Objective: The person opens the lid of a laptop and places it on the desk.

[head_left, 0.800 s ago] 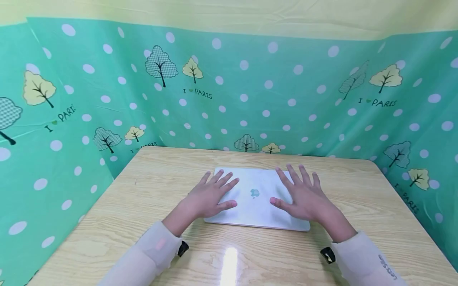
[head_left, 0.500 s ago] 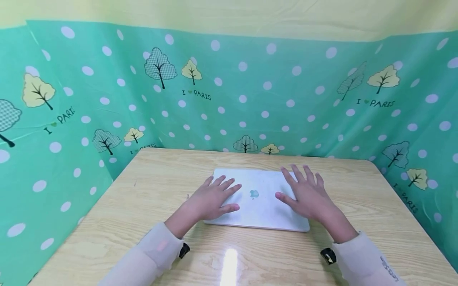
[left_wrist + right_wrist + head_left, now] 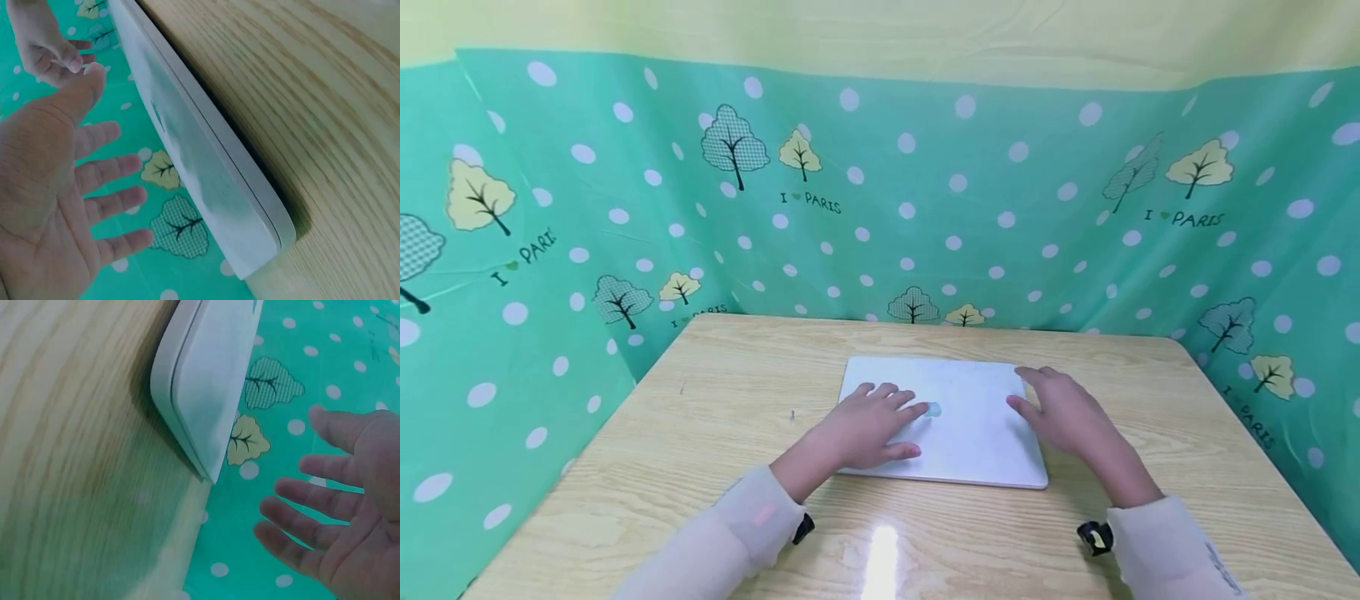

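A closed silver laptop [image 3: 973, 433] with an apple logo lies flat on the wooden table. Over its left part hovers my left hand [image 3: 868, 429], palm down, fingers spread; the left wrist view shows a gap between this hand [image 3: 50, 181] and the laptop lid [image 3: 206, 181]. At the laptop's right edge is my right hand [image 3: 1067, 412], thumb over the lid and the other fingers beyond the far right corner. Seen from the right wrist, that hand [image 3: 350, 506] stays apart from the laptop [image 3: 212, 381], fingers loosely extended. Neither hand holds anything.
The wooden table [image 3: 700, 450] reaches back to a green dotted curtain [image 3: 955, 200] printed with trees. A tiny dark mark [image 3: 792, 414] shows on the table left of the laptop. Black wrist bands [image 3: 1096, 537] sit at the sleeve cuffs.
My left hand has moved right and slightly nearer, over the laptop's left part. My right hand has shifted right to the laptop's edge and turned, its fingers closer together. The laptop stays put.
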{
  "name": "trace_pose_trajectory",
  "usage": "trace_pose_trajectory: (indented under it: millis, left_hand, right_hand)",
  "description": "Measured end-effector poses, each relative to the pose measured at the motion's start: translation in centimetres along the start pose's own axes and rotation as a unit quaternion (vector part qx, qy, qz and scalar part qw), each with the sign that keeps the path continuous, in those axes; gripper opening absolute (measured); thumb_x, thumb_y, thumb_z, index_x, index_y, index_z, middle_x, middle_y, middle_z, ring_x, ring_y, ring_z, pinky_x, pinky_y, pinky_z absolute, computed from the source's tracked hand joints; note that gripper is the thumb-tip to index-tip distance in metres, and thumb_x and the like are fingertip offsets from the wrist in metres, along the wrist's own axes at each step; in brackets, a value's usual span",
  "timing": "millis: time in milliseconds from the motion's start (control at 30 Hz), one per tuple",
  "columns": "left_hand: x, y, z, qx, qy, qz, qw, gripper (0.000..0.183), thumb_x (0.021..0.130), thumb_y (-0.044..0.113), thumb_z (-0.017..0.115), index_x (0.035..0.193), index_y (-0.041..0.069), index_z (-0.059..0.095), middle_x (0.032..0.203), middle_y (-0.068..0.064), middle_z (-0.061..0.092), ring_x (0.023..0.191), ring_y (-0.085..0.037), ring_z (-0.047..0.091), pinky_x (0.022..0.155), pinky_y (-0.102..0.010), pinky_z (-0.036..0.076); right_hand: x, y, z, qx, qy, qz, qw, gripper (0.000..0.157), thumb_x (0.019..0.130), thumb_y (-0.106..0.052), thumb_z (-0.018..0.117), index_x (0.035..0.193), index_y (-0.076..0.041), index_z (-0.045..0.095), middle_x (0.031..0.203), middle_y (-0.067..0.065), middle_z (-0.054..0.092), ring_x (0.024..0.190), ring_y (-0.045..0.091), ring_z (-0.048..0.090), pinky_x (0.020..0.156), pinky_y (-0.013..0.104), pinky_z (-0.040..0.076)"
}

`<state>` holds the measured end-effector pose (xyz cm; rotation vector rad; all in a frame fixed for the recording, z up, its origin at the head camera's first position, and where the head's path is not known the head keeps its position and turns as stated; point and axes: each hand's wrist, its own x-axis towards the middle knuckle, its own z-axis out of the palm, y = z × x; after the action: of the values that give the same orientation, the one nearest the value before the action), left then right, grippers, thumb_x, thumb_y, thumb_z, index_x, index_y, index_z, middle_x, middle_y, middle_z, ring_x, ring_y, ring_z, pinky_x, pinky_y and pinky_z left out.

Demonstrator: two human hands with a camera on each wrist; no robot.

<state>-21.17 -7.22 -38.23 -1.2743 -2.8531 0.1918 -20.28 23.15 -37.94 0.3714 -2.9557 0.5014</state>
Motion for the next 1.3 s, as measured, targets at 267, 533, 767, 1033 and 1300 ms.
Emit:
trace_pose_trajectory:
  millis: [267, 533, 767, 1033, 1300]
  left_hand:
    - [1.0, 0.9, 0.3, 0.042, 0.002, 0.041, 0.9983, 0.067, 0.091, 0.064, 0.038, 0.147, 0.028, 0.035, 0.142, 0.002, 0.045, 0.120, -0.019, 0.045, 0.094, -0.042, 0.041]
    - [1.7, 1.9, 0.7, 0.074, 0.001, 0.077, 0.9943, 0.067, 0.090, 0.067, 0.037, 0.146, 0.029, 0.036, 0.139, 0.003, 0.046, 0.118, -0.018, 0.044, 0.089, -0.039, 0.043]
    - [2.1, 2.8, 0.7, 0.097, 0.006, 0.115, 0.9886, 0.069, 0.088, 0.069, 0.039, 0.144, 0.029, 0.038, 0.132, 0.005, 0.049, 0.117, -0.016, 0.044, 0.089, -0.038, 0.044]
    - [2.4, 3.4, 0.4, 0.156, 0.012, 0.154, 0.9755, 0.066, 0.085, 0.063, 0.054, 0.141, 0.029, 0.043, 0.127, 0.007, 0.050, 0.108, -0.014, 0.046, 0.084, -0.034, 0.044]
    - [2.5, 3.8, 0.3, 0.179, -0.005, 0.168, 0.9695, 0.060, 0.087, 0.057, 0.057, 0.139, 0.031, 0.045, 0.125, 0.009, 0.052, 0.107, -0.012, 0.047, 0.085, -0.032, 0.046]
  right_hand:
    - [-0.2, 1.6, -0.1, 0.050, -0.007, 0.021, 0.998, 0.048, 0.093, -0.020, 0.059, 0.133, 0.005, 0.048, 0.108, 0.025, 0.062, 0.095, 0.037, 0.062, 0.076, 0.050, 0.051]
    - [-0.4, 2.9, 0.2, 0.072, -0.026, 0.040, 0.996, 0.043, 0.094, -0.017, 0.057, 0.130, 0.006, 0.049, 0.091, 0.013, 0.064, 0.075, 0.021, 0.061, 0.060, 0.035, 0.050]
    - [-0.5, 3.4, 0.9, 0.101, -0.040, 0.085, 0.990, 0.038, 0.094, -0.016, 0.057, 0.124, 0.007, 0.052, 0.089, 0.012, 0.063, 0.066, 0.018, 0.055, 0.055, 0.031, 0.046]
    - [-0.5, 3.7, 1.9, 0.145, -0.053, 0.125, 0.980, 0.037, 0.094, -0.016, 0.057, 0.123, 0.007, 0.053, 0.093, 0.014, 0.063, 0.075, 0.021, 0.059, 0.060, 0.033, 0.049]
    - [-0.6, 4.1, 2.5, 0.261, -0.079, 0.170, 0.947, 0.033, 0.093, -0.006, 0.056, 0.123, 0.008, 0.051, 0.086, 0.013, 0.061, 0.066, 0.017, 0.063, 0.060, 0.032, 0.055]
